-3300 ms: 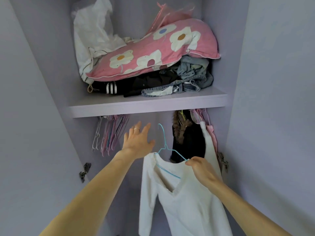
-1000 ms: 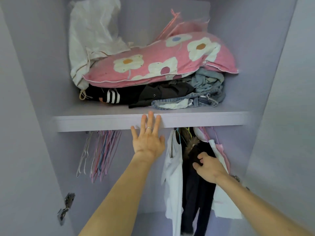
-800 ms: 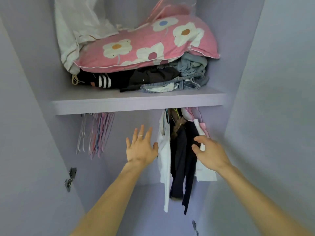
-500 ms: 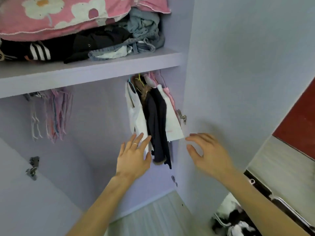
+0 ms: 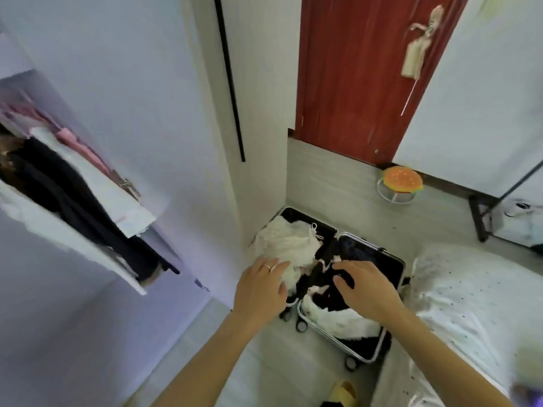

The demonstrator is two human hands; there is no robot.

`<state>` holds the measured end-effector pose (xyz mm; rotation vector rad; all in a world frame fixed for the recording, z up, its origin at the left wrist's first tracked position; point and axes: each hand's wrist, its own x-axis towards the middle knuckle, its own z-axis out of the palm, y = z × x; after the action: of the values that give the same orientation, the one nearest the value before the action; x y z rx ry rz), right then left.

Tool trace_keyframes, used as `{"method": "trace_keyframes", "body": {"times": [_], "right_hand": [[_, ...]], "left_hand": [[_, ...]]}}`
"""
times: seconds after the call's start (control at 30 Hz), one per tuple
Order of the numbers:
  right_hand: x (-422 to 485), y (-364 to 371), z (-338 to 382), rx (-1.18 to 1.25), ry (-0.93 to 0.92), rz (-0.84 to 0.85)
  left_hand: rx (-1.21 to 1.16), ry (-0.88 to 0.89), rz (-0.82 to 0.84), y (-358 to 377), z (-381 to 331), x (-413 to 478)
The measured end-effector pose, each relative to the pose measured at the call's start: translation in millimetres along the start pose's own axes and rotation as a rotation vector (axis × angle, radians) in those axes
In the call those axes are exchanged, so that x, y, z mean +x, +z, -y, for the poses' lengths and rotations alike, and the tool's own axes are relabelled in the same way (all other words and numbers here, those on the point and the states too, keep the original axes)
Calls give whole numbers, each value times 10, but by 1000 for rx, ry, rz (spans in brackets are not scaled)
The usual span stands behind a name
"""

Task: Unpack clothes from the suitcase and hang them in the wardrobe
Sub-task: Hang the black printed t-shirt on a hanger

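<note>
On the pale wooden floor, just beside the lilac wardrobe, an open black, silver-rimmed suitcase holds white and dark clothes. Left hand and right hand hover over it, fingers loosely spread, grasping nothing. Dark and white hung garments occupy the wardrobe.

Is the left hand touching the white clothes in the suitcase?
Cannot tell. The head view shows the left hand overlapping the white clothes in the suitcase, but from above no contact or gap shows plainly.
</note>
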<state>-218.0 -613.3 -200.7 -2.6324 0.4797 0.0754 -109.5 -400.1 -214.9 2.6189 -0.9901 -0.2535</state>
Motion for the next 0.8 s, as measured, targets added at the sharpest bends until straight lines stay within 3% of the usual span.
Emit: {"method": "trace_keyframes", "body": {"times": [0.33,0.57,0.8], "right_hand": [[460,-465,-1925,36,322,101],[974,-134,-2641,53,437,177],[1692,879,-3450,112,566,259]], "left_hand": [[38,49,240,827,-1234,1646],[114,13,385,1471,-1180,2328],[173,-33,500,2773,-672,3129]]}}
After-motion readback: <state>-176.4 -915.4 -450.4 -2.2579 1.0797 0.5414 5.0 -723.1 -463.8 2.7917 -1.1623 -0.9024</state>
